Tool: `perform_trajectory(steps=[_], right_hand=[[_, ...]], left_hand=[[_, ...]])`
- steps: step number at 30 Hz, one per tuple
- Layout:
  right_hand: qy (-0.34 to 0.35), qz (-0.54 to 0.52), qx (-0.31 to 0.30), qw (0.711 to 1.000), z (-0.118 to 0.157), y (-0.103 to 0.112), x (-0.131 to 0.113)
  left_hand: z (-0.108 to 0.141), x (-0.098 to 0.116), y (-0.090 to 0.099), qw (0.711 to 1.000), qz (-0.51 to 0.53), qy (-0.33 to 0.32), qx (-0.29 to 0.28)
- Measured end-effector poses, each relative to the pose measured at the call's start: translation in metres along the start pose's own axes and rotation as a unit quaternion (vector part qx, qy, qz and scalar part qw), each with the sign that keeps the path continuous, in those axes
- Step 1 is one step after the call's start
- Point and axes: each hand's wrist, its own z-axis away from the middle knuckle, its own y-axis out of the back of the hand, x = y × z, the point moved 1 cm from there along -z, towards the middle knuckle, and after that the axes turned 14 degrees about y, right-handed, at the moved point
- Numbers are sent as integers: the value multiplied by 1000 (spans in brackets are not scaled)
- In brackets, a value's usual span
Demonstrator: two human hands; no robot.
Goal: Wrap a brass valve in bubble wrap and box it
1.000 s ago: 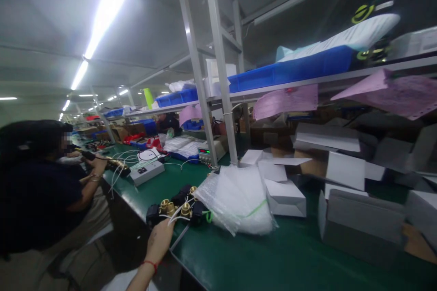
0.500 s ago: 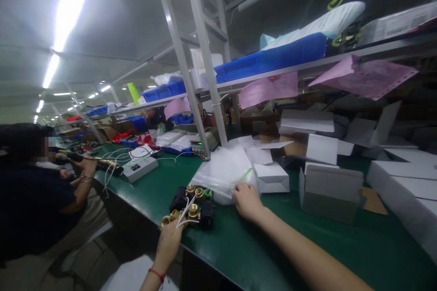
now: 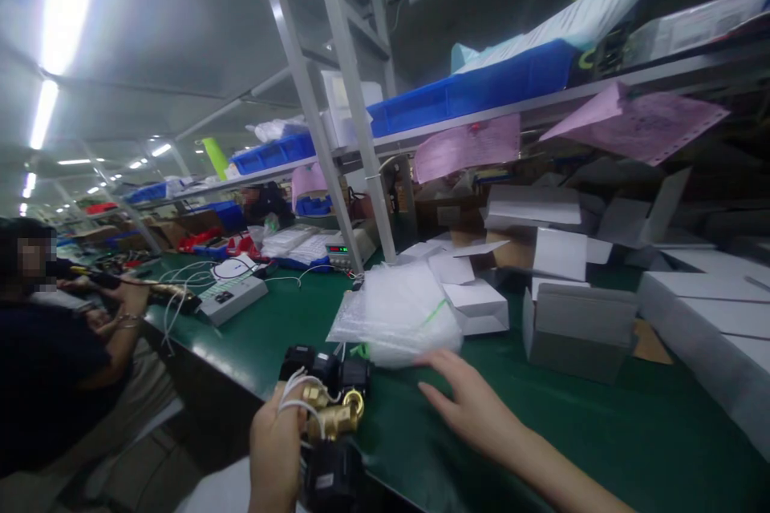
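My left hand (image 3: 277, 437) is closed around white wires at the table's front edge. Brass valves (image 3: 334, 419) with black housings (image 3: 354, 377) hang from or lie beside those wires; one black housing sticks out past the edge, nearest me. To the right, my right hand (image 3: 454, 393) has its fingers apart and holds nothing, its fingertips at the lower edge of a pile of clear plastic bags (image 3: 403, 313) with a green strip. A small green part (image 3: 359, 350) shows between the valves and the bags.
White boxes (image 3: 577, 329) stand open on the green table (image 3: 541, 425) at right, with more stacked (image 3: 703, 321) beyond. A grey device (image 3: 232, 298) with white cables lies left. A person (image 3: 54, 369) works at far left. Blue bins (image 3: 469, 88) sit on the shelf above.
My left hand has moved toward me with the wires, and the valves have turned and shifted nearer. My right hand has let go of the bags' edge and opened. The view has shifted slightly.
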Motion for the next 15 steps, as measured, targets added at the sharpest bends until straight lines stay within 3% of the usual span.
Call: perform_trajectory(steps=[3, 6, 8, 11, 15], right_hand=[[-52, -202, -12, 978, 26, -14, -12], [-87, -438, -15, 894, 48, -44, -17], [-89, -510, 33, 855, 59, -58, -14], [-80, -472, 82, 874, 75, -53, -7], [-80, -351, 81, 930, 97, -18, -2]], left_hand=[[22, 21, -15, 999, 51, -6, -9], [51, 46, -36, 992, 112, -55, -16], [70, 64, -54, 980, 145, -133, -21], [92, 89, -81, 963, 147, -212, -75], [113, 114, -116, 950, 125, -254, -129]])
